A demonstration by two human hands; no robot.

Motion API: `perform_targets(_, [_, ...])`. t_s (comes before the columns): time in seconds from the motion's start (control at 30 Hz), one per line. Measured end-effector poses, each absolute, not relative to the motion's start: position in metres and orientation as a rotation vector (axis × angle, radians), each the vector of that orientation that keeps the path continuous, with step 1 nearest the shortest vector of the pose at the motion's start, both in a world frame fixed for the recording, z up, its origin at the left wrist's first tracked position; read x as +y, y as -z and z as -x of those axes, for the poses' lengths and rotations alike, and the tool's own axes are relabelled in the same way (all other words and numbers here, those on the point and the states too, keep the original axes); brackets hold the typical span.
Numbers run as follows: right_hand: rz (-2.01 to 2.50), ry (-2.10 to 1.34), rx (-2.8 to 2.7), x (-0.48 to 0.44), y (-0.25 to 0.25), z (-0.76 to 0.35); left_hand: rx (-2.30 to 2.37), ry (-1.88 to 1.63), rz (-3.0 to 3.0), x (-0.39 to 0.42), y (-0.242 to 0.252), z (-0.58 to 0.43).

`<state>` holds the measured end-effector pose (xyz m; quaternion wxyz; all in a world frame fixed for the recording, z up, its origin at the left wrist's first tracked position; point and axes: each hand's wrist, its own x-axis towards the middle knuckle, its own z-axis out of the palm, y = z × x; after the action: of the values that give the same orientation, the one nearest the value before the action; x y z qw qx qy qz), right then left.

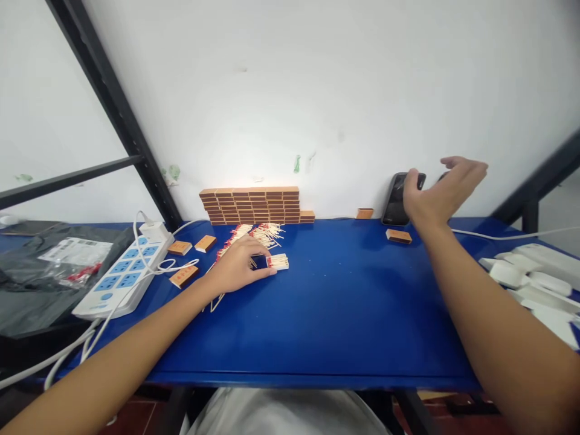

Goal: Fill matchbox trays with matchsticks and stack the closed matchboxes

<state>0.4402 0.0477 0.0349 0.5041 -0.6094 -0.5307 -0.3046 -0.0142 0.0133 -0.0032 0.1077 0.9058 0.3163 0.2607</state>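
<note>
While our left hand (238, 269) lies low on the blue table (344, 314), its fingers curl forward and the fingertips pinch one end of a small bundle of matchsticks (279, 261). The bundle lies flat on the table just right of that hand; we cannot tell whether a tray holds it. Behind the hand, a heap of loose matchsticks (259, 234) spreads toward the white wall (290, 90), and a few sticks poke out below the wrist.

Our right hand (441, 193) is raised above the far right of the table, fingers spread and loosely bent, holding nothing. Its thumb sits at the upper edge of a dark smartphone (395, 202) that leans upright against the wall; we cannot tell if thumb and phone touch.

Against the wall stands a stack of matchboxes (251, 205), laid like bricks in several rows. Single matchboxes lie about: three left of the heap (180, 248) (205, 243) (183, 276), one near the phone's foot (399, 236), and another at the wall (365, 212).

At the table's left edge, a white power strip (118, 279) with blue sockets carries a white charger (154, 230) and its cable. Beside it lies a grey plastic bag (31, 284). White casings (534, 278) crowd the right end.
</note>
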Motion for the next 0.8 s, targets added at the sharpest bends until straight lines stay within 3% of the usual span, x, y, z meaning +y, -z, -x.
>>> perform_targets(0.2, [1.545,0.713,-1.101,0.058,-0.018,-0.435,0.970,-0.818,-2.660,0.014,0.004,0.016])
perform_targets(0.47, [1.502,0.790,-1.295,0.056,-0.019,-0.411,0.998,-0.833,-2.658,0.012,0.002,0.016])
perform_targets(0.8, [1.507,0.648,-1.508,0.066,-0.020,-0.397,0.998,-0.846,-2.652,0.012,0.001,0.016])
